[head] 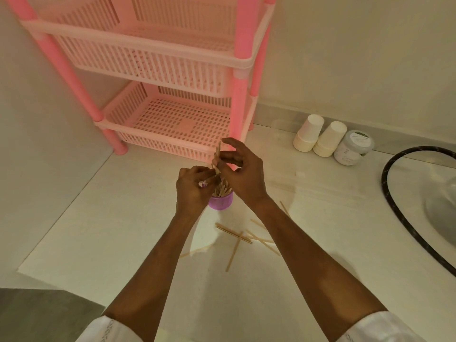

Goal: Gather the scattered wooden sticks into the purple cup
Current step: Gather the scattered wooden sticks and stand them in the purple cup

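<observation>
Wooden sticks (pixel 217 157) pinched over our purple cup (pixel 220 199).
Our left hand (pixel 191 188) and right hand (pixel 240 174) both close fingers on them; loose sticks (pixel 237 239) lie nearby.

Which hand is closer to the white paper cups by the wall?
The right hand. It is over the purple cup, on the side toward the paper cups. The left hand sits on the cup's far side from them.
</observation>
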Demonstrator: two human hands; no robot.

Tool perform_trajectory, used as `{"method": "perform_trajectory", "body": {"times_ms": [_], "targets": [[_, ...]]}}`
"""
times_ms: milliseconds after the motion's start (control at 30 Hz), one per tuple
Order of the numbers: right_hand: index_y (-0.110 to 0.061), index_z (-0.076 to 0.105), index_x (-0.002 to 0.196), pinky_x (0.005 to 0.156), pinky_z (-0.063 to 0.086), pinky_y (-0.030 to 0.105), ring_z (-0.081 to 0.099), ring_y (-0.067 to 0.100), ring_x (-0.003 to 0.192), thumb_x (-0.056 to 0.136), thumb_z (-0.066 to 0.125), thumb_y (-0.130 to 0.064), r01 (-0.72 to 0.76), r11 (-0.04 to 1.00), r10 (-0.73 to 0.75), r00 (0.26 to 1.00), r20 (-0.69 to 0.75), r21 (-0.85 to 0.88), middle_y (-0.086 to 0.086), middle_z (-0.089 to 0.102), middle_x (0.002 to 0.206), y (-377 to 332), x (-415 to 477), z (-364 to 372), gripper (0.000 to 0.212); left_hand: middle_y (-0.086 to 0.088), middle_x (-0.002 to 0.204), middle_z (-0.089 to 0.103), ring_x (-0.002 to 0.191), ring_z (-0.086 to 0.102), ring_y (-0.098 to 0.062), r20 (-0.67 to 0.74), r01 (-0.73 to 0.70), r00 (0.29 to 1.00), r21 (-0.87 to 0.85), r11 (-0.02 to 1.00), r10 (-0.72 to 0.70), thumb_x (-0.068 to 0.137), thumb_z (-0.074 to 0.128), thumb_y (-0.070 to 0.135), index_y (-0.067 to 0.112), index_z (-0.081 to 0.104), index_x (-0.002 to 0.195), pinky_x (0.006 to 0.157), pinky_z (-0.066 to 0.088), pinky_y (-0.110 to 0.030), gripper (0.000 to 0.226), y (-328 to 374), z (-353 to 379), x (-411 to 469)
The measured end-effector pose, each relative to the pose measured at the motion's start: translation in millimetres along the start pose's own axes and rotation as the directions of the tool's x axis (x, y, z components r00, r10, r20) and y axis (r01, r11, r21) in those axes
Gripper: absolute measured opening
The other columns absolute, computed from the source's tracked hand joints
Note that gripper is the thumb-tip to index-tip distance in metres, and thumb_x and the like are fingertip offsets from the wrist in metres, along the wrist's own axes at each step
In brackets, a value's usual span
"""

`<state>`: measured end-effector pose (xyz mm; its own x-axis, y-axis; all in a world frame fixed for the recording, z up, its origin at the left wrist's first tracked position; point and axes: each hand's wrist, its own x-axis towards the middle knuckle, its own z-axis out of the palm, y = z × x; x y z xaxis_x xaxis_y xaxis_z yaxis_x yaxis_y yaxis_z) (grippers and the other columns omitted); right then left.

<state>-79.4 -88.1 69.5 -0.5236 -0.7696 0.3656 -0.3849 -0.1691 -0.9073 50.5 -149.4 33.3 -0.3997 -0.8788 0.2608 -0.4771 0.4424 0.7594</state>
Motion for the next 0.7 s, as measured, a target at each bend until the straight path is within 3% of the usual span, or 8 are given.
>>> {"method": "perform_trajectory", "body": {"times_ms": [100,233,367,500,600,700], "targets": [[-0.018,0.066,0.129,0.091,0.061,0.028,0.076,0.008,0.094,0.09,0.075,-0.01,0.034,0.994,-0.033,0.999,0.013,-0.106,0.0,0.08,0.1,4.7,-0.5,-0.5,0.041,-0.002,0.101,0.075,0.097,0.046,-0.015,0.018,-0.026,1.0,0.045,0.999,0.025,0.087,0.077,0.022,0.011,0.08,0.103,0.07,0.029,0.0,0.02,-0.2,-1.3,2.2],[-0.021,0.064,0.135,0.086,0.054,0.01,0.073,0.01,0.094,0.093,0.067,-0.008,0.103,0.966,-0.094,0.994,0.048,-0.238,0.0,0.08,0.099,14.0,-6.2,-2.8,0.044,-0.001,0.098,0.075,0.094,0.048,-0.015,0.037,-0.055,0.998,0.051,0.997,0.053,0.086,0.078,0.026,0.014,0.08,0.104,0.071,0.027,-0.005,0.021,2.6,-3.0,4.0],[-0.027,0.058,0.141,0.083,0.06,0.023,0.074,0.012,0.085,0.096,0.064,-0.012,0.109,0.943,-0.084,0.992,0.09,-0.316,-0.004,0.079,0.098,23.0,-11.3,-5.0,0.048,-0.002,0.101,0.077,0.092,0.059,-0.019,0.008,-0.069,0.998,0.01,0.998,0.069,0.087,0.078,0.031,0.018,0.078,0.112,0.072,0.045,-0.021,0.028,4.7,-6.8,3.0],[-0.037,0.048,0.147,0.08,0.057,0.022,0.073,0.011,0.083,0.096,0.06,-0.024,0.091,0.935,-0.052,0.991,0.121,-0.344,-0.005,0.078,0.096,26.8,-14.5,-7.5,0.054,0.004,0.105,0.076,0.087,0.054,-0.008,-0.005,-0.093,0.996,-0.034,0.995,0.093,0.085,0.067,0.033,0.017,0.069,0.127,0.071,0.037,-0.006,0.045,9.3,-10.1,-0.6],[-0.024,0.066,0.133,0.08,0.061,0.032,0.07,0.017,0.093,0.095,0.056,-0.033,0.165,0.891,-0.115,0.983,0.143,-0.422,-0.001,0.078,0.103,29.0,-17.4,-9.3,0.041,0.007,0.109,0.074,0.092,0.055,-0.008,-0.043,-0.128,0.991,-0.07,0.989,0.125,0.087,0.066,0.024,0.02,0.065,0.132,0.073,0.039,-0.008,0.045,14.1,-11.4,-0.5],[-0.018,0.075,0.118,0.082,0.061,0.041,0.066,0.02,0.104,0.095,0.064,-0.022,0.19,0.846,-0.107,0.976,0.189,-0.498,0.0,0.077,0.108,32.5,-20.4,-9.6,0.026,0.003,0.117,0.073,0.106,0.06,-0.016,-0.049,-0.14,0.989,-0.043,0.989,0.138,0.09,0.069,0.02,0.019,0.071,0.126,0.082,0.048,-0.022,0.036,16.9,-10.9,3.6]]}}
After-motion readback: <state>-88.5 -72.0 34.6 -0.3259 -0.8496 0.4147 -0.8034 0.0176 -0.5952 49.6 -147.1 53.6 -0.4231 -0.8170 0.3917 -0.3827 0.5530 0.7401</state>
